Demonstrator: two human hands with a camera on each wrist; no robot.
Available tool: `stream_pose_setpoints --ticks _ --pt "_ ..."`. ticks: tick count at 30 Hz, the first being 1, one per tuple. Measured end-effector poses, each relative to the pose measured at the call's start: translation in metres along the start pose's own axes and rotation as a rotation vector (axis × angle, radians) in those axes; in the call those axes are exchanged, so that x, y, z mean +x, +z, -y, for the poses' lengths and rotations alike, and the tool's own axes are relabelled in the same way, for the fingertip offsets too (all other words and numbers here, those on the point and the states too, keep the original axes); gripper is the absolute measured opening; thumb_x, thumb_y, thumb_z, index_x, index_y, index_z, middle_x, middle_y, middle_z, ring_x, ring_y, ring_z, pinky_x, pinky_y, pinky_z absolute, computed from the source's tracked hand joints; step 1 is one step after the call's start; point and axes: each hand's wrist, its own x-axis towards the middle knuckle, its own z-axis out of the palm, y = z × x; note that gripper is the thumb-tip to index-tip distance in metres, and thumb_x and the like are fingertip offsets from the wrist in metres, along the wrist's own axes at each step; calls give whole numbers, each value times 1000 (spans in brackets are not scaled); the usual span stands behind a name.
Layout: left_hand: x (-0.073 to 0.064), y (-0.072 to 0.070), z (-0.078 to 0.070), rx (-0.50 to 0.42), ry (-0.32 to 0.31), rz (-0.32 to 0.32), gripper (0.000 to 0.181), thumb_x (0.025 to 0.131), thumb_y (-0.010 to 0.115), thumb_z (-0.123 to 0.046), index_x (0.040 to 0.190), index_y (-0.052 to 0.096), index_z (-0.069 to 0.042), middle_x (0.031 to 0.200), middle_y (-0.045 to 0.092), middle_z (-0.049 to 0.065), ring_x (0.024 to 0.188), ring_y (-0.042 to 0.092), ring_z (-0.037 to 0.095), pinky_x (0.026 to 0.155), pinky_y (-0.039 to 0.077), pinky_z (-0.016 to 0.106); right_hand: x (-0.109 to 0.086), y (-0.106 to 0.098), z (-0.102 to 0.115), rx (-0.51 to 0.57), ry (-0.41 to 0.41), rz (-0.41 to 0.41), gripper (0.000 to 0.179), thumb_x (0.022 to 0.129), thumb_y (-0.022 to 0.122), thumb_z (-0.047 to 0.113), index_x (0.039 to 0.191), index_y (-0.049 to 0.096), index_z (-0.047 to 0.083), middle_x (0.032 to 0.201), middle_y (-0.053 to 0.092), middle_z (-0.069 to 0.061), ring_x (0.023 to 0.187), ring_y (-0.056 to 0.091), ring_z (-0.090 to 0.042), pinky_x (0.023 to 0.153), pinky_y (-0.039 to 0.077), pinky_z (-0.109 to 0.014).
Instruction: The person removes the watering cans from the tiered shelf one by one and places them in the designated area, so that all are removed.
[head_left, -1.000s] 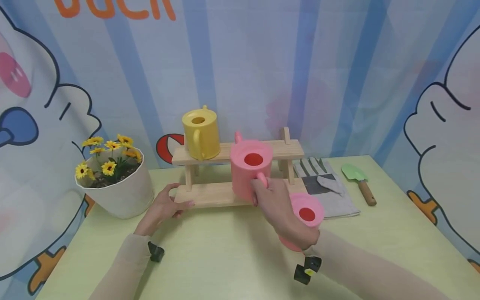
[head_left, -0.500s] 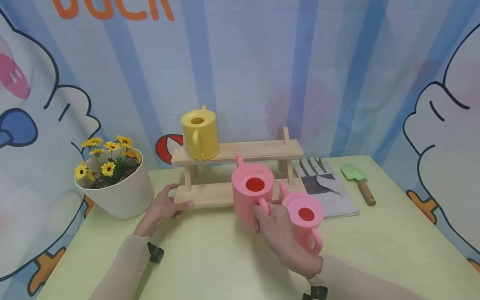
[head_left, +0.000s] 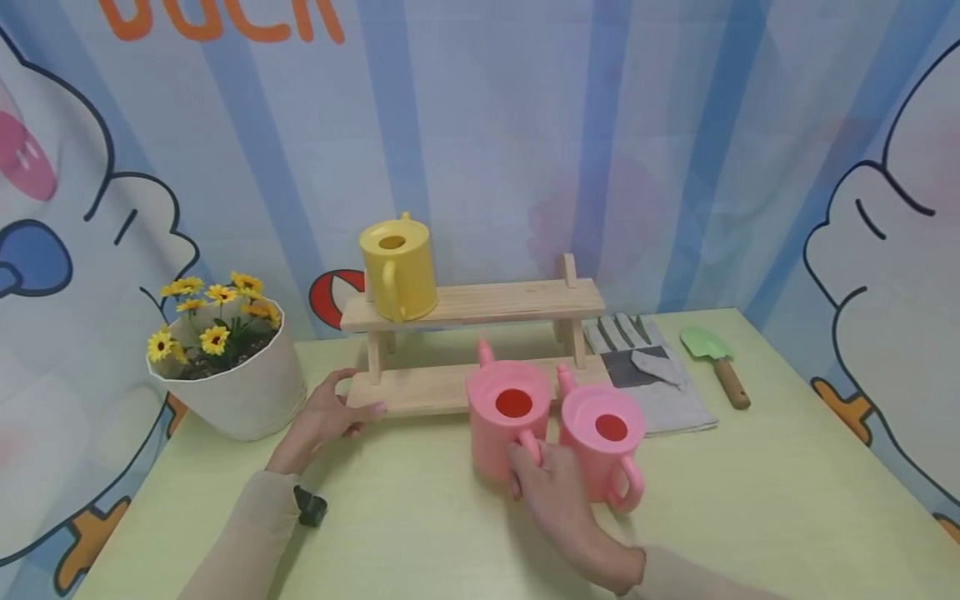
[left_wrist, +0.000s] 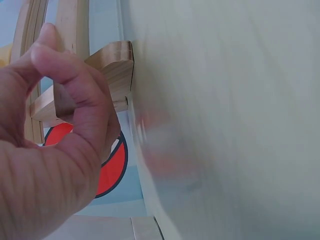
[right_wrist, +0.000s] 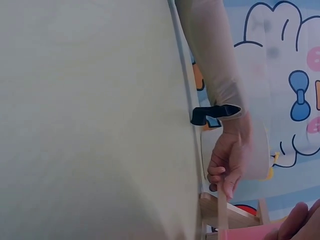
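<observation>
"Pink is the watering can (head_left: pixel 498 437) which the right hand (head_left: pixel 551 492) grips by its handle, in front of the lower board of the wooden shelf (head_left: pixel 420 390). Does it touch the worktop (head_left: pixel 420 533)?"

"I cannot tell. The spout points to the shelf and the handle to the person, so I think this grip is convenient. And the left hand (head_left: pixel 326 412)?"

"It holds the board's left end, probably for steadying the shelf"

"Are all fingers visible from the head?"

"Only partly. The left wrist view shows them curled, but just the head view shows the second pink can (head_left: pixel 596 454) clearly, near the first"
</observation>
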Motion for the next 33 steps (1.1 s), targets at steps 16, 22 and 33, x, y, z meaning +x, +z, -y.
stream_pose_setpoints --ticks 16,22,33 --pt "0 -1 0 4 5 5 102 95 88 -31 170 22 -6 91 62 6 70 58 14 68 49 28 -5 8 -28 22 44 35 35 109 59 20 82 67 -1 65 63 -4 53 53 -15 51 34 -18" --pt "1 -1 1 0 2 3 101 95 88 -29 169 23 -7 90 62 5 68 58 14 67 49 28 -7 10 -33 49 36 21 36 109 59 19 80 66 -1 64 61 -4 54 52 -16 50 32 -19" --pt "-1 -1 1 2 11 3 101 96 87 -29 170 22 -6 90 62 6 68 58 14 66 49 28 -10 12 -43 91 -13 -15 39 107 61 14 74 63 -7 62 57 -1 55 47 -9 51 29 -19"
